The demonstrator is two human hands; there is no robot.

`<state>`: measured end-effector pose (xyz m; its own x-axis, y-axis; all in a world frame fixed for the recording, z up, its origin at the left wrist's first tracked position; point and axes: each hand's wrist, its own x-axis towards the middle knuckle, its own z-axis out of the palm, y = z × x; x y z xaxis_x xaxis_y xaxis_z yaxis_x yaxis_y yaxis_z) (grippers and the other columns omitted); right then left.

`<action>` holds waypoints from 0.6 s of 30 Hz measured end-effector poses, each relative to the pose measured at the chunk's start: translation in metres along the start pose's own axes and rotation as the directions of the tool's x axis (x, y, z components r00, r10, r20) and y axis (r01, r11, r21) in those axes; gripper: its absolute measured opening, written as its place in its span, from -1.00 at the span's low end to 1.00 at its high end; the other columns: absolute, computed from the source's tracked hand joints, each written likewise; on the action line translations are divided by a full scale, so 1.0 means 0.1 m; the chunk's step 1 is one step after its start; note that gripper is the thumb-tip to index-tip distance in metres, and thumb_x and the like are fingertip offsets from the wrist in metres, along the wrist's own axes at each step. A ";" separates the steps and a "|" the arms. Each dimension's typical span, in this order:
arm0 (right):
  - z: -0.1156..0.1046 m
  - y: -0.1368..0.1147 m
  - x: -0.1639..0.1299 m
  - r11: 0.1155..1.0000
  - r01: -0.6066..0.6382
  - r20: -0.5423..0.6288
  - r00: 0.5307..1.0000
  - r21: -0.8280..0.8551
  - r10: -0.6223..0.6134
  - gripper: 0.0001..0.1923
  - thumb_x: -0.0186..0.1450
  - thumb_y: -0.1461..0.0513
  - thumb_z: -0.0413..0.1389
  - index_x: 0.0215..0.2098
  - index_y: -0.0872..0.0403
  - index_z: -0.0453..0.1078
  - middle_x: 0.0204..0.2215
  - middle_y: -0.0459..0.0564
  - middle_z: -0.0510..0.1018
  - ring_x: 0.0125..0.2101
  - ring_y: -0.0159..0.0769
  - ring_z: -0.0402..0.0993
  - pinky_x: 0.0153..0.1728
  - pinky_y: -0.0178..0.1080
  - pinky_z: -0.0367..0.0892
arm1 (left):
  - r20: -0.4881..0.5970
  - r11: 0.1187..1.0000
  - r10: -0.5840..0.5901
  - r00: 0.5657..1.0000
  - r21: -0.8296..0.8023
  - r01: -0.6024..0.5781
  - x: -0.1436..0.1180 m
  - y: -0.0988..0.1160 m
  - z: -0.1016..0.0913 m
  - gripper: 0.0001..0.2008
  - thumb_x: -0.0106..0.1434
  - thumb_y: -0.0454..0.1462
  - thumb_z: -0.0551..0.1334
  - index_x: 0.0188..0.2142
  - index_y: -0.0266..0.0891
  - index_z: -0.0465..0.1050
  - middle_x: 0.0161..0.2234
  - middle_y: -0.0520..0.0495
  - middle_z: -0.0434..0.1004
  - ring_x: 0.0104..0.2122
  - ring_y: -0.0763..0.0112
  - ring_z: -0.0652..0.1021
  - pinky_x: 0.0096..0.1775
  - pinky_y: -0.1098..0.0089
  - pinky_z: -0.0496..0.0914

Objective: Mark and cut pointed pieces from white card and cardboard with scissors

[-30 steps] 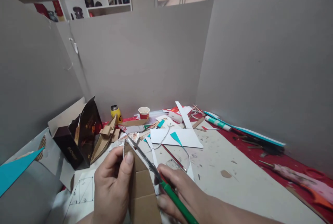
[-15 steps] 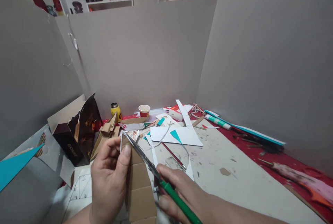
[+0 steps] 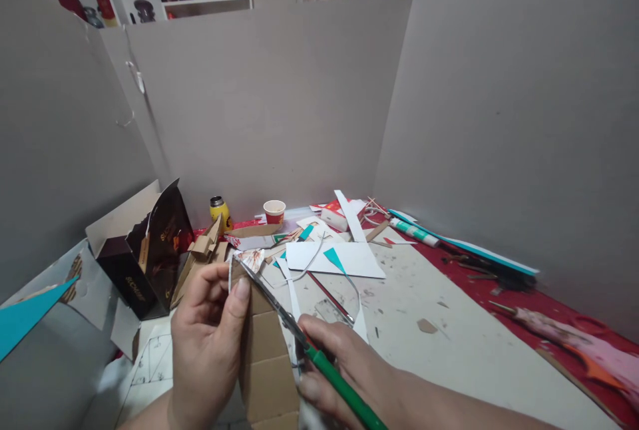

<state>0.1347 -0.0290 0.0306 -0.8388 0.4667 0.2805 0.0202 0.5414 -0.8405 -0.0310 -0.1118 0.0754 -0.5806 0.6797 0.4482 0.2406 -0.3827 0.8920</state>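
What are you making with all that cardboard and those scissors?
A person is cutting a piece of brown cardboard. The left hand pinches it near its top edge and holds it upright, while the right hand works green-handled scissors along its right edge, blades pointing up toward the tip. Around them the worktable is scattered with paper scraps, a white sheet with a teal triangle, a dark opened box, a paper cup and a yellow bottle.

Table [image 3: 464, 350], paper scraps [image 3: 334, 258], cup [image 3: 274, 211]
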 end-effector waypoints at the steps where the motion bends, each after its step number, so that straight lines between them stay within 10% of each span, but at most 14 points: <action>1: 0.00 0.01 0.00 1.000 -0.001 0.010 1.000 -0.003 0.001 -0.60 0.26 -0.09 0.14 -0.32 0.08 0.31 -0.56 -0.19 0.27 -0.51 -0.39 0.16 -0.44 -0.29 0.21 | 0.002 1.000 0.001 1.000 0.000 -0.001 0.00 0.00 0.00 -0.84 0.23 -0.15 0.35 -0.25 -0.11 0.47 -0.42 0.10 0.59 -0.49 0.56 0.51 -0.42 0.64 0.39; 18: 0.08 0.21 -0.04 0.997 0.049 0.017 0.999 0.066 -0.051 -0.64 0.28 -0.04 0.13 -0.38 0.05 0.21 -0.54 -0.18 0.23 -0.52 -0.41 0.10 -0.52 -0.34 0.13 | 0.056 1.000 -0.007 0.998 0.004 0.006 -0.04 0.03 -0.02 -0.85 0.26 -0.15 0.33 -0.26 -0.11 0.44 -0.46 0.12 0.58 -0.49 0.57 0.55 -0.47 0.68 0.39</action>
<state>0.1337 -0.0251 0.0085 -0.8476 0.4271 0.3148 -0.0571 0.5165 -0.8544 -0.0296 -0.1176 0.0761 -0.5380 0.7160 0.4448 0.2399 -0.3758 0.8951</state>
